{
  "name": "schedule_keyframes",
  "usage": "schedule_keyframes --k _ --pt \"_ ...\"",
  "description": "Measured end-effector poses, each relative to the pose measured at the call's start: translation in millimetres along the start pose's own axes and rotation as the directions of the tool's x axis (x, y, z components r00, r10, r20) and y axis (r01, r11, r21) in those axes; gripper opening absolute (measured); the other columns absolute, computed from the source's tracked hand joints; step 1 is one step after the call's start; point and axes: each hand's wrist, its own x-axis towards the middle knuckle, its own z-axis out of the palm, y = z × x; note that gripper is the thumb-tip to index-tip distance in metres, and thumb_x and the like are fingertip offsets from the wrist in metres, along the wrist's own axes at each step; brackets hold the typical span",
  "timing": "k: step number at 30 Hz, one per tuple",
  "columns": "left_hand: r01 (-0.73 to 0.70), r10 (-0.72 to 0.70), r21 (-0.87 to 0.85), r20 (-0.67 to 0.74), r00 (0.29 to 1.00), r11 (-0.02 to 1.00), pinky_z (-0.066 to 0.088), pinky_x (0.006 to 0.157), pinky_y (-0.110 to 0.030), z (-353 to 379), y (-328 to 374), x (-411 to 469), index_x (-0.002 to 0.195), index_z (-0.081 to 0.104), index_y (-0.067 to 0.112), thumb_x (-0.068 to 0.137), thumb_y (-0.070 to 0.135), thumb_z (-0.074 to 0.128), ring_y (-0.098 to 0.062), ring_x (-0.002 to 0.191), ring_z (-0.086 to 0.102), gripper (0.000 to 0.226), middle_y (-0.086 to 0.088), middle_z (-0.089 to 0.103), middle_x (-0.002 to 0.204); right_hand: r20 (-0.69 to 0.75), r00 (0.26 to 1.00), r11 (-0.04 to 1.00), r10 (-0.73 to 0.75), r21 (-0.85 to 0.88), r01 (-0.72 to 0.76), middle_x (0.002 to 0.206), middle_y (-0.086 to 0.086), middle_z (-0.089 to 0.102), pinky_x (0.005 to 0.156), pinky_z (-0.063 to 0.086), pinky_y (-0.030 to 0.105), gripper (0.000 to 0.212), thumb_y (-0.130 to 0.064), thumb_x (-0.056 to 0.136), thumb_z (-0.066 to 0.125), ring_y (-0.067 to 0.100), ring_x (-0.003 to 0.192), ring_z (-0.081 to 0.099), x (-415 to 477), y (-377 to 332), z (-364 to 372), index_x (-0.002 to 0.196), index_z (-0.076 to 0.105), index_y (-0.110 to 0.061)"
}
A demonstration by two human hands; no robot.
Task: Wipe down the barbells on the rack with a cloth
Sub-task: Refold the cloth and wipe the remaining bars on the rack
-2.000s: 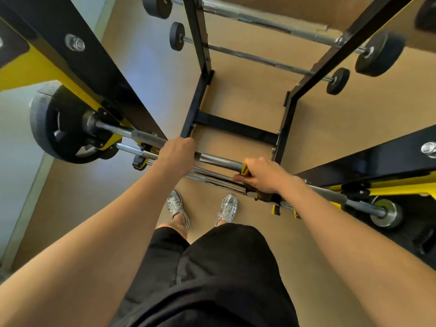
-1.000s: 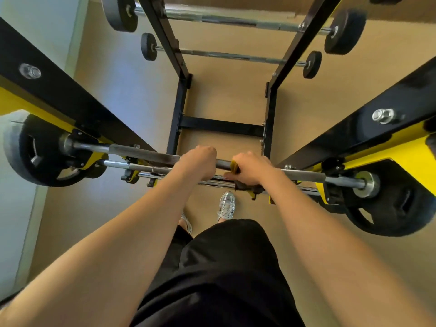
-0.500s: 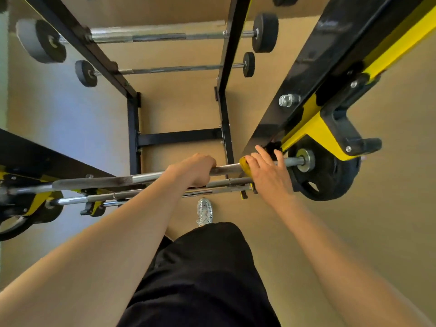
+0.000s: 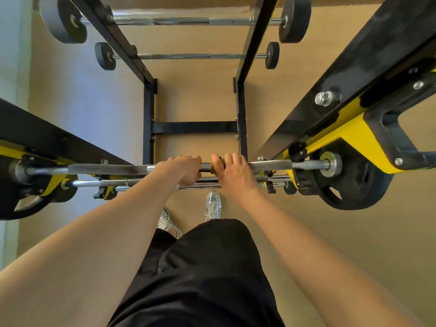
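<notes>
A steel barbell (image 4: 106, 169) lies across the black and yellow rack right in front of me, with black plates on both ends. My left hand (image 4: 182, 168) grips its shaft near the middle. Just to the right, my right hand (image 4: 232, 172) holds a yellow cloth (image 4: 215, 166) wrapped on the same shaft, fingers curled over the top. Only a small edge of the cloth shows between the two hands. Thinner bars (image 4: 146, 183) sit just below the gripped one.
Two more barbells (image 4: 184, 21) (image 4: 186, 56) rest on the black rack frame (image 4: 194, 127) further down. A black weight plate (image 4: 354, 182) hangs at the right end, another at the left (image 4: 21, 201). Tan floor and my shoes (image 4: 213, 205) lie below.
My right hand slid the cloth out toward the right plate, then back to the middle beside my left hand. My view swung right and returned to centre.
</notes>
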Motion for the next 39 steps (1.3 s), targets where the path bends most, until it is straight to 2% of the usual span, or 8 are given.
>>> schedule_keyframes --k 6,13,18,21,25,29,34,39 --pt "-0.047 0.047 0.003 -0.086 0.995 0.999 0.037 0.106 -0.052 13 -5 3 0.134 0.047 0.017 0.108 0.028 0.054 -0.031 0.124 0.052 0.029 -0.008 0.059 0.134 0.220 0.910 0.934 -0.352 0.147 0.326 0.081 0.000 0.062 0.060 0.047 0.036 0.041 -0.054 0.110 0.033 0.023 0.066 0.060 41 37 -22 0.115 0.046 -0.016" --pt "-0.033 0.030 -0.041 -0.083 0.996 0.999 0.034 0.108 -0.054 13 -8 4 0.136 0.049 0.019 0.108 0.030 0.055 -0.029 0.127 0.049 0.031 -0.005 0.059 0.133 0.341 0.867 0.801 0.364 0.360 -0.479 0.089 0.004 0.064 0.072 0.050 0.039 0.023 -0.033 0.106 0.052 0.026 0.081 0.061 49 -2 -34 0.109 0.063 -0.013" --pt "-0.053 0.047 -0.065 -0.085 0.995 0.997 0.033 0.105 -0.051 13 -11 7 0.130 0.051 0.022 0.108 0.035 0.054 -0.023 0.112 0.047 0.026 -0.002 0.060 0.125 0.088 0.968 0.901 0.236 0.354 -0.251 0.108 0.008 0.069 0.092 0.048 0.041 0.036 -0.023 0.092 0.074 0.027 0.102 0.063 -1 4 -31 0.122 0.057 -0.013" --pt "-0.060 0.055 -0.068 -0.073 0.996 0.996 0.033 0.104 -0.050 13 -13 8 0.124 0.051 0.023 0.108 0.037 0.053 -0.020 0.107 0.044 0.021 0.003 0.055 0.114 -0.044 0.935 0.936 0.352 0.035 -0.351 0.106 0.008 0.071 0.089 0.039 0.044 0.029 -0.027 0.096 0.060 0.030 0.106 0.057 -36 48 -27 0.121 0.062 -0.014" --pt "-0.029 0.028 -0.030 -0.053 0.998 0.999 0.034 0.104 -0.051 11 -7 7 0.121 0.048 0.023 0.108 0.035 0.054 -0.022 0.107 0.045 0.019 -0.001 0.058 0.119 -0.026 0.839 0.828 0.544 0.175 -0.532 0.104 0.012 0.073 0.087 0.046 0.045 0.028 -0.026 0.094 0.072 0.032 0.105 0.058 -24 15 -28 0.116 0.063 -0.010" --pt "0.009 -0.009 -0.003 -0.056 0.998 1.000 0.034 0.109 -0.052 10 0 5 0.137 0.048 0.019 0.107 0.028 0.057 -0.031 0.128 0.050 0.032 -0.006 0.059 0.135 -0.057 0.912 0.853 0.405 0.382 -0.355 0.092 0.002 0.070 0.081 0.043 0.042 0.048 -0.052 0.109 0.032 0.025 0.092 0.054 11 -38 -22 0.098 0.065 -0.020" --pt "-0.008 0.007 -0.011 -0.044 0.999 1.000 0.034 0.108 -0.053 10 -3 7 0.135 0.049 0.020 0.108 0.035 0.054 -0.030 0.123 0.050 0.031 -0.007 0.060 0.132 -0.121 0.945 0.953 0.303 0.072 -0.296 0.093 0.001 0.070 0.075 0.032 0.038 0.035 -0.036 0.111 0.034 0.024 0.092 0.051 -26 44 -15 0.102 0.064 -0.021" --pt "-0.013 0.013 -0.007 -0.029 0.999 1.000 0.034 0.108 -0.053 8 -3 8 0.134 0.048 0.019 0.108 0.034 0.054 -0.030 0.122 0.050 0.031 -0.008 0.060 0.130 -0.154 0.739 0.753 0.656 0.188 -0.630 0.104 0.011 0.075 0.081 0.042 0.044 0.040 -0.030 0.113 0.031 0.033 0.104 0.056 -36 32 -17 0.125 0.064 -0.012"
